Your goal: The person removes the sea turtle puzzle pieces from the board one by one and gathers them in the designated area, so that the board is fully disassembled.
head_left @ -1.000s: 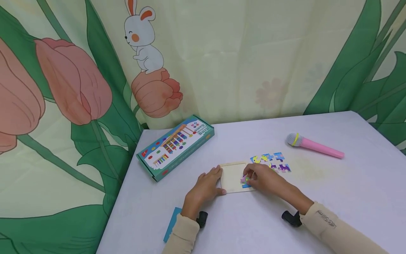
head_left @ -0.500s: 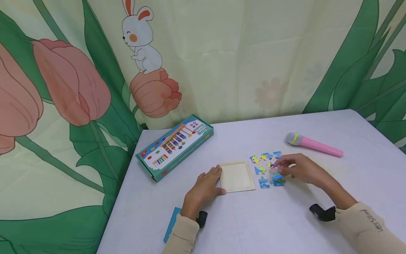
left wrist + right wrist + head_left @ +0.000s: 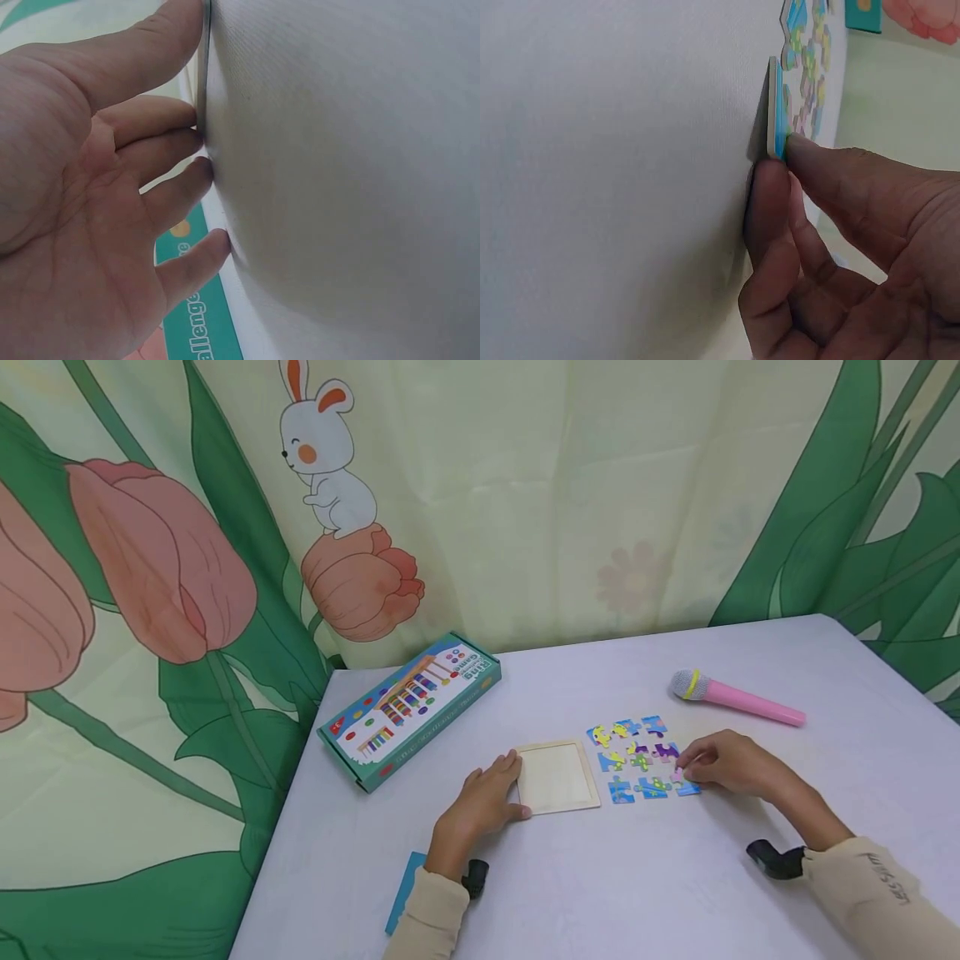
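My right hand (image 3: 726, 763) pinches a puzzle piece (image 3: 778, 112) between thumb and forefinger. In the right wrist view this blue-edged piece is tilted, with one end off the white cloth. It is at the near right corner of a group of colourful puzzle pieces (image 3: 651, 787), which lie in loose rows. A flat square wooden puzzle frame (image 3: 557, 777) lies left of the pieces, its light inner base bare. My left hand (image 3: 483, 806) rests at the frame's left side, fingers extended, with thumb and fingertips touching its edge. In the left wrist view the frame shows only as a thin edge.
A green ring game box (image 3: 412, 710) lies at the back left. Behind the pieces, to the right, is a pink toy microphone (image 3: 738, 697). A blue flat item (image 3: 406, 893) is partly hidden under the left forearm. A printed curtain (image 3: 510, 510) hangs behind the table.
My right hand has moved right from over the wooden frame to the near right corner of the pieces, carrying the puzzle piece. The left hand has stayed at the frame.
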